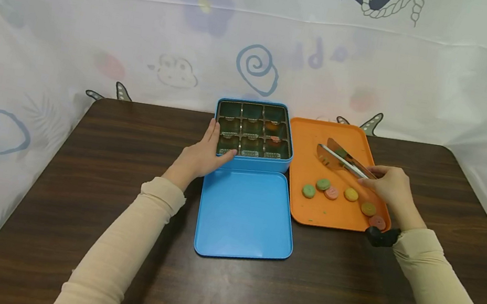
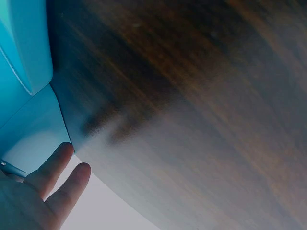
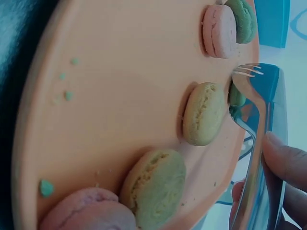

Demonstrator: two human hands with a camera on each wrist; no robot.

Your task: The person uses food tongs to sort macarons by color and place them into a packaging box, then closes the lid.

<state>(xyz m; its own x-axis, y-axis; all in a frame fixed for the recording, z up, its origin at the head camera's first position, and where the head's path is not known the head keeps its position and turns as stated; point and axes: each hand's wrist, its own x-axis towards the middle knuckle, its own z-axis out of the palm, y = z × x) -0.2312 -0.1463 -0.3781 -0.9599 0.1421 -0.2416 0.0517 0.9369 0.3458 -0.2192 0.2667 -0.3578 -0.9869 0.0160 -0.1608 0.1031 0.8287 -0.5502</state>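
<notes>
My left hand [image 1: 201,155] lies against the near left corner of a blue tin [image 1: 251,163], straight fingers along its left side and thumb over the front rim. Two of those fingers stand apart in the left wrist view. The tin has a dark divided insert [image 1: 254,130], with a pinkish thing [image 1: 275,139] in a right-hand compartment. Over the orange tray [image 1: 309,130] my right hand [image 1: 392,191] grips metal serving tongs [image 3: 261,124], one end forked, the other flat. Their ends stand apart, near a green macaron [image 3: 236,96] and a yellow macaron [image 3: 204,115].
The tin's blue lid [image 1: 246,216] lies flat in front of it. On the tray are several pink, green and yellow macarons, among them a pink macaron [image 1: 377,222] by the near right corner. Small green crumbs [image 3: 68,96] dot the tray. A patterned white sheet [image 1: 146,41] hangs behind the table.
</notes>
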